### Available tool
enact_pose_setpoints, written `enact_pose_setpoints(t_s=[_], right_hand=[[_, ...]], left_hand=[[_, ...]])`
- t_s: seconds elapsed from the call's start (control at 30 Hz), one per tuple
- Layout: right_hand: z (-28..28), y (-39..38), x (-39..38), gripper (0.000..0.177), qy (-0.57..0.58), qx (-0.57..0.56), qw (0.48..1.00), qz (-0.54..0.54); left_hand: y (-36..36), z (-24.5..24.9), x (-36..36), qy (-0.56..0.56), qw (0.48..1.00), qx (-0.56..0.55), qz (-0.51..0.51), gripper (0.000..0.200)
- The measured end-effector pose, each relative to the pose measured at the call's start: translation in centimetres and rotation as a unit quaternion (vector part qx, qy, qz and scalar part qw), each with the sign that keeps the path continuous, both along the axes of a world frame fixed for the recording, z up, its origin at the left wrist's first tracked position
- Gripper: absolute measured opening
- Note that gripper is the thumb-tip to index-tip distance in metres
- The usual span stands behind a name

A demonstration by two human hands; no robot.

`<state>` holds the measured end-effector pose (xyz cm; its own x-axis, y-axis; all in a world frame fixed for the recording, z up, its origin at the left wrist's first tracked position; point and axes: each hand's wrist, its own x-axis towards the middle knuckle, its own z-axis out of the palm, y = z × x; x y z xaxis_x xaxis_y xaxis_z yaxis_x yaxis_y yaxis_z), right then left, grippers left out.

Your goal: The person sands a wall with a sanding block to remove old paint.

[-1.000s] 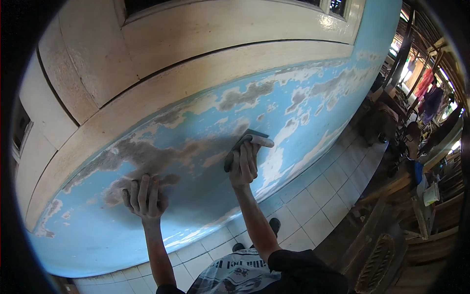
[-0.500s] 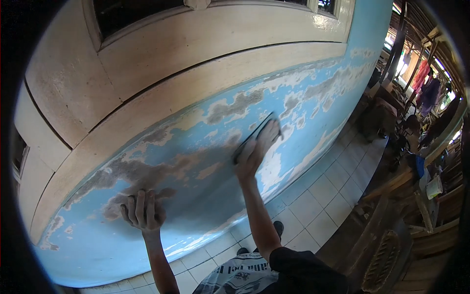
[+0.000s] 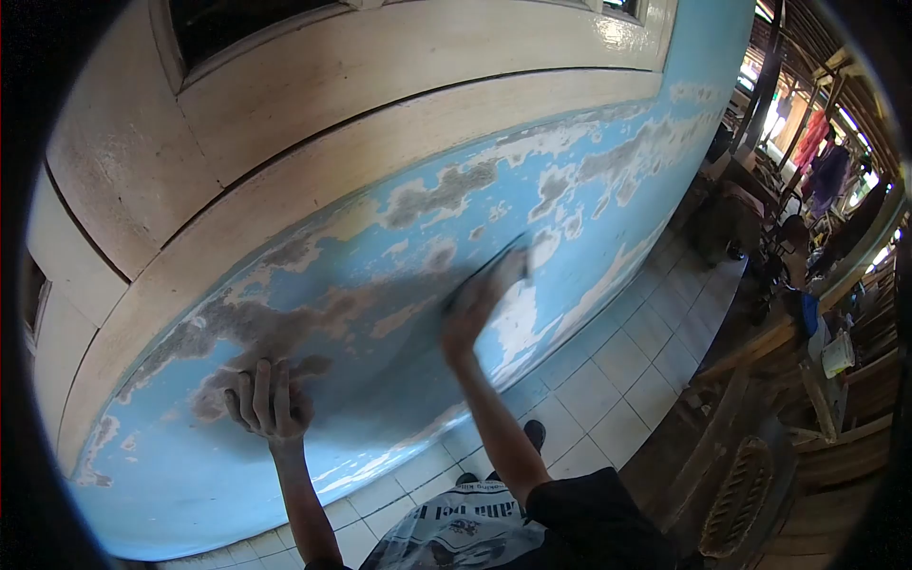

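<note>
My right hand is wrapped round a flat, dark-edged sanding block, pressed to the blue wall. Motion blurs both hand and block. Grey and white patches show through the paint all around them. Lower on the left, my left hand lies against the wall with its fingers stretched and slightly apart, holding nothing. A large grey patch spreads just above its fingertips. Dust greys the fingers.
Above the worn paint runs a cream wooden window frame. White floor tiles meet the wall's foot, and my feet stand on them. To the right are wooden beams, a woven-topped wooden piece, a pale container and hanging cloths.
My right hand and the block have shifted a little down and left along the wall. My left hand stays on the same spot; the whole view has shifted slightly.
</note>
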<state>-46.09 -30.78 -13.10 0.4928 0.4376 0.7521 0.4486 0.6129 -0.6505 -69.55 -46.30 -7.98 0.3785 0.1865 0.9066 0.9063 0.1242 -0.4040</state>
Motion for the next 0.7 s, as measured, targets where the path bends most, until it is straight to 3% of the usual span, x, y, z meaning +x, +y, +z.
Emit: enact_pose_setpoints(t_s=[0.1,0.2,0.3,0.4,0.47,0.63,0.7], right_hand=[[-0.2,-1.1,-0.4,0.058,-0.073,-0.043,0.996,-0.024],[6.1,2.2,4.3,0.057,0.05,-0.015,0.999,-0.008],[5.6,1.0,3.0,0.058,0.05,-0.013,0.999,0.004],[0.5,-1.6,-0.5,0.058,-0.022,-0.025,0.999,-0.002],[1.0,-0.8,0.4,0.057,-0.072,-0.024,0.997,-0.021],[6.8,1.6,4.0,0.058,0.04,-0.035,0.999,-0.007],[4.3,0.2,1.8,0.058,0.031,-0.026,0.999,0.003]], left_hand=[[0.1,0.2,0.3,-0.015,1.0,0.007,-0.011,0.024],[0.0,-0.1,0.0,-0.021,1.0,0.0,-0.007,0.025],[0.1,0.0,0.2,-0.022,1.0,0.005,-0.008,0.025],[0.1,0.1,0.3,-0.02,1.0,0.009,-0.015,0.025],[0.2,0.4,0.5,-0.013,1.0,0.006,-0.015,0.026],[-0.1,0.3,0.3,0.003,1.0,-0.002,0.0,0.028],[-0.1,0.6,0.5,-0.004,1.0,-0.006,-0.019,0.029]])
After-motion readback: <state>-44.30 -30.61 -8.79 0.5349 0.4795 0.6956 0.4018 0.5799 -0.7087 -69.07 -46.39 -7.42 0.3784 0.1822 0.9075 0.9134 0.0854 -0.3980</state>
